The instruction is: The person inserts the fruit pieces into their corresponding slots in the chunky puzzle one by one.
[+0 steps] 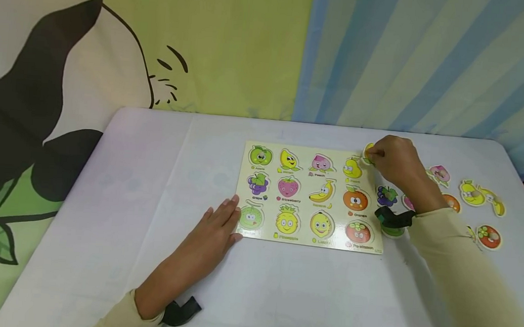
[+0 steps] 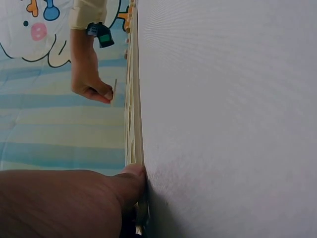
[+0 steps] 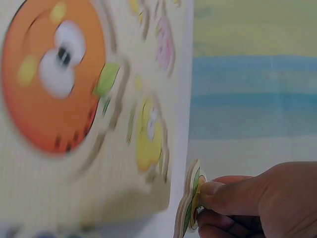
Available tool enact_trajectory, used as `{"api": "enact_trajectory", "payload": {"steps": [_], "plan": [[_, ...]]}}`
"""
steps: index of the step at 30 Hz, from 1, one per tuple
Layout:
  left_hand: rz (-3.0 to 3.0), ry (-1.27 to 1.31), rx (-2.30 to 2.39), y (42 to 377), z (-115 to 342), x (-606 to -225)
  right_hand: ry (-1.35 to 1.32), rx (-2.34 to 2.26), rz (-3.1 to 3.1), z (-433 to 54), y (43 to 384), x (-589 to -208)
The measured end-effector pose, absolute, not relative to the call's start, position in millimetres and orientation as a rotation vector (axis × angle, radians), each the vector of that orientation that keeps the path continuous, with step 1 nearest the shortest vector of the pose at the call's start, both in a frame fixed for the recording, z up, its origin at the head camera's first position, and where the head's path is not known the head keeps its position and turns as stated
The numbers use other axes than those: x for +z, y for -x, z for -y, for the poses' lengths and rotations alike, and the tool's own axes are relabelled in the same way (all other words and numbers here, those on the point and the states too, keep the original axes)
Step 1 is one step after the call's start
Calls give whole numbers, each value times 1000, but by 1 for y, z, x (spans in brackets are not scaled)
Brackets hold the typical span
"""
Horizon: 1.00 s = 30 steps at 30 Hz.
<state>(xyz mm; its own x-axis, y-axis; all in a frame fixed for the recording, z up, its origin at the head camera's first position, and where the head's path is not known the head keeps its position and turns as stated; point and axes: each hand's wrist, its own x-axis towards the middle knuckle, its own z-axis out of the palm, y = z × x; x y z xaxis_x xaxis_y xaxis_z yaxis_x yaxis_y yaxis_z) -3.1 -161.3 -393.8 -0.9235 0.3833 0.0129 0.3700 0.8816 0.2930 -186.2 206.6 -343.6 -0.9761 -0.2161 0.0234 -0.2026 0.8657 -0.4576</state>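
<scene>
A wooden fruit puzzle board (image 1: 300,228) lies on the white table, its shallow spaces printed with smiling fruits. My left hand (image 1: 209,236) rests at the board's near left corner, fingers fairly straight. In the left wrist view its thumb (image 2: 130,186) touches the board's edge. My right hand (image 1: 397,157) is over the far right corner, close to the pear space. Between thumb and fingers it pinches a yellow fruit puzzle piece (image 1: 368,151). The right wrist view shows that puzzle piece (image 3: 190,198) standing on edge, with green leaves on its face.
Loose pieces lie right of the board: grapes (image 1: 387,196), a peach (image 1: 439,174), a pear (image 1: 472,193), a banana (image 1: 493,201) and a red fruit (image 1: 488,237). Others are partly hidden under the right forearm. A patterned curtain (image 1: 234,45) hangs behind the table.
</scene>
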Motion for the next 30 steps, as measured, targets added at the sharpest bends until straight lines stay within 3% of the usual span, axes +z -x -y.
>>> {"api": "enact_trajectory", "payload": {"steps": [30], "plan": [[-3033, -652, 362, 3, 162, -393, 685, -773, -2869, -127, 189, -352]]}}
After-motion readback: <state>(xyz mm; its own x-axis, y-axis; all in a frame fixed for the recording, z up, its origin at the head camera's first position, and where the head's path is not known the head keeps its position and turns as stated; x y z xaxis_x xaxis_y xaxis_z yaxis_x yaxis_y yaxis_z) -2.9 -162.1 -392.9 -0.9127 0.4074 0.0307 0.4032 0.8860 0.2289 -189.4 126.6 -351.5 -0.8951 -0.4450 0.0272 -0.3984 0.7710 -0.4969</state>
